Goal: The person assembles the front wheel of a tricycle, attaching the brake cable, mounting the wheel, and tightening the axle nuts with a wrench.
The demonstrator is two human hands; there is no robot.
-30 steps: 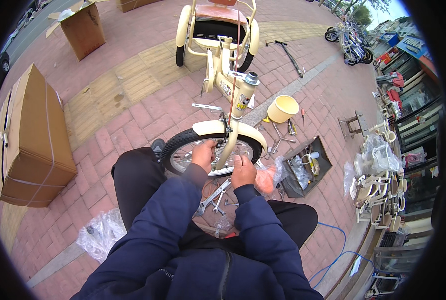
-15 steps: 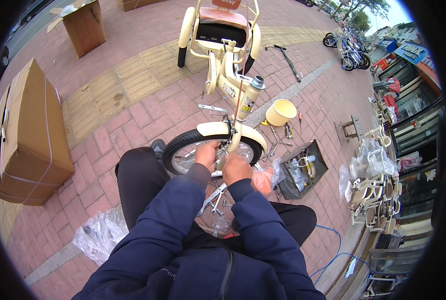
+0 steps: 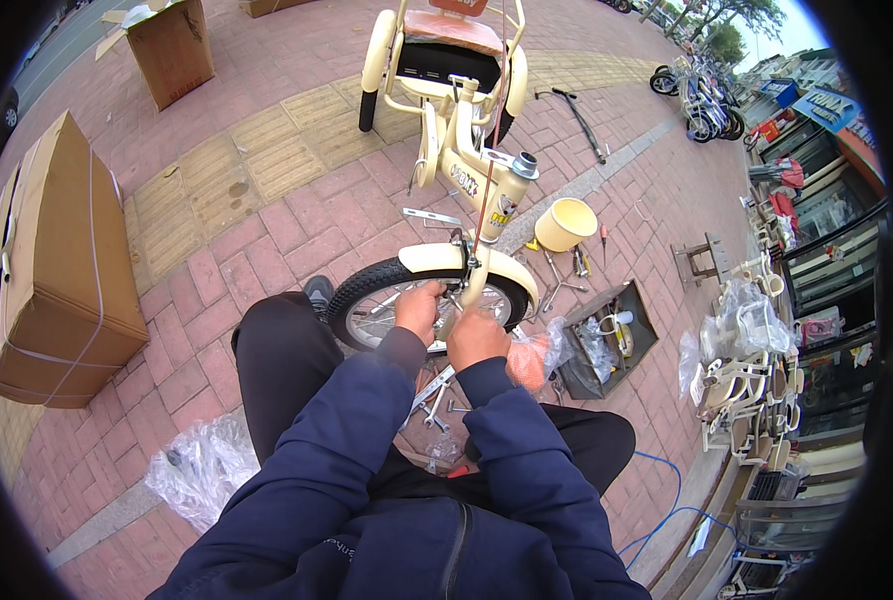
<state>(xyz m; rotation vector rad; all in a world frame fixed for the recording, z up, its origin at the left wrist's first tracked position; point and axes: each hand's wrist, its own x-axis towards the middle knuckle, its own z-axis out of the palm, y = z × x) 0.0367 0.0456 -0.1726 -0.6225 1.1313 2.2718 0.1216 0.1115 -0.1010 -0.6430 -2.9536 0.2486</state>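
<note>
A cream tricycle (image 3: 456,170) stands in front of me, its front wheel (image 3: 366,290) between my legs under a cream mudguard (image 3: 431,258). My left hand (image 3: 421,310) is closed near the wheel's hub side, beside the fork. Next to it my right hand (image 3: 477,336) is closed at the lower end of the cream fork (image 3: 474,285). What the fingers of either hand grip is too small or hidden to make out. A thin reddish cable (image 3: 484,195) runs upward from the brake area above the mudguard.
Spanners (image 3: 431,400) lie between my legs. To the right are a metal toolbox (image 3: 616,340), a cream basket (image 3: 566,224) and pink wrap (image 3: 528,362). A large carton (image 3: 66,280) and clear plastic (image 3: 201,470) are at left. A black pump (image 3: 581,125) lies beyond; a blue hose (image 3: 678,480) crosses at right.
The view has shifted very slightly. Both hands stay at the front wheel with almost the same pose.
</note>
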